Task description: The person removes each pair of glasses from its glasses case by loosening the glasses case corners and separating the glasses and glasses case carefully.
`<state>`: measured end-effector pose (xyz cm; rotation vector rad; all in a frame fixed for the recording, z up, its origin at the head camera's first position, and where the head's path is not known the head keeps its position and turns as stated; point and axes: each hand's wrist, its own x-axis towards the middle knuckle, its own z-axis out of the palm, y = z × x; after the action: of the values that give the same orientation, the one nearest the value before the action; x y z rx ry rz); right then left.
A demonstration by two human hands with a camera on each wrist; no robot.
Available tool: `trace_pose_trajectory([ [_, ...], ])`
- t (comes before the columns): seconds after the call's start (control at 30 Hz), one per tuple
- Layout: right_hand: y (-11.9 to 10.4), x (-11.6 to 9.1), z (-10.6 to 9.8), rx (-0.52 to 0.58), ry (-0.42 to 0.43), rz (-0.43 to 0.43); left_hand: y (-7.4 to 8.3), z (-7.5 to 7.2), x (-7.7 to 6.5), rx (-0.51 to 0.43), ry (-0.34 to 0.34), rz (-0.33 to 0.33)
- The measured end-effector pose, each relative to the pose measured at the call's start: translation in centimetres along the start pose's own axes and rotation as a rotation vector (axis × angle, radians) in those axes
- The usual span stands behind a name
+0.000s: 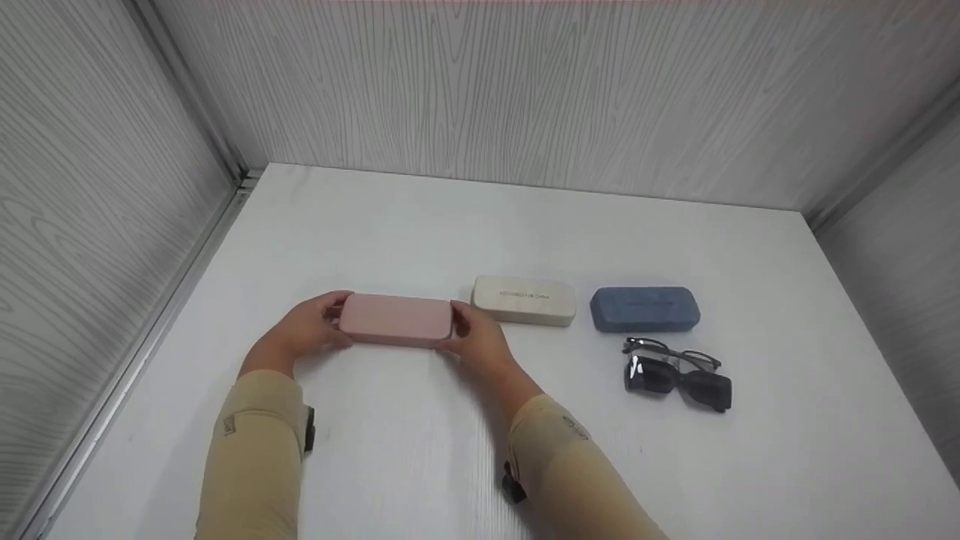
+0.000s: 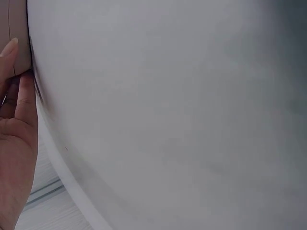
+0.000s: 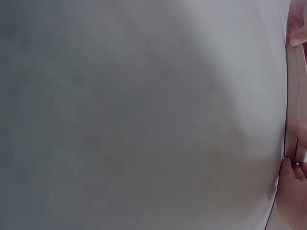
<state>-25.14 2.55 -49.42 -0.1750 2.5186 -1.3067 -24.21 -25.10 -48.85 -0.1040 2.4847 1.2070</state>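
A closed pink glasses case [image 1: 396, 318] lies on the white table between two hands. The left hand [image 1: 309, 327] grips its left end, thumb on the near side and fingers at the far side. At the other end, the right hand [image 1: 481, 339] holds the case in the same way, close to a cream glasses case [image 1: 523, 298]. In the left wrist view, the thumb of the left hand [image 2: 17, 139] presses the side of the pink case [image 2: 21, 36] near its seam. Both hands on the case [image 3: 291, 100] show at the right edge of the right wrist view.
Right of the cream case sits a blue glasses case [image 1: 645, 309]. In front of it lie clear-lensed eyeglasses [image 1: 701, 360] and dark sunglasses [image 1: 679, 381], close together. Wood-grain panels [image 1: 525, 90] stand behind and beside the white table [image 1: 420, 465].
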Motion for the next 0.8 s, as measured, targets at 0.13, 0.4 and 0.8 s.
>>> trace_pose_trajectory([
  [0.13, 0.1, 0.1, -0.6, 0.005, -0.008, -0.008, 0.4, -0.1, -0.3, -0.007, -0.016, 0.007],
  [0.4, -0.2, 0.0, -3.0, -0.004, -0.045, -0.030, 1.1, -0.1, -0.9, -0.045, -0.040, 0.055],
  [0.8, 1.0, -1.6, -8.4, 0.050, -0.051, -0.113, 4.4, 2.2, -1.6, -0.068, 0.017, 0.218],
])
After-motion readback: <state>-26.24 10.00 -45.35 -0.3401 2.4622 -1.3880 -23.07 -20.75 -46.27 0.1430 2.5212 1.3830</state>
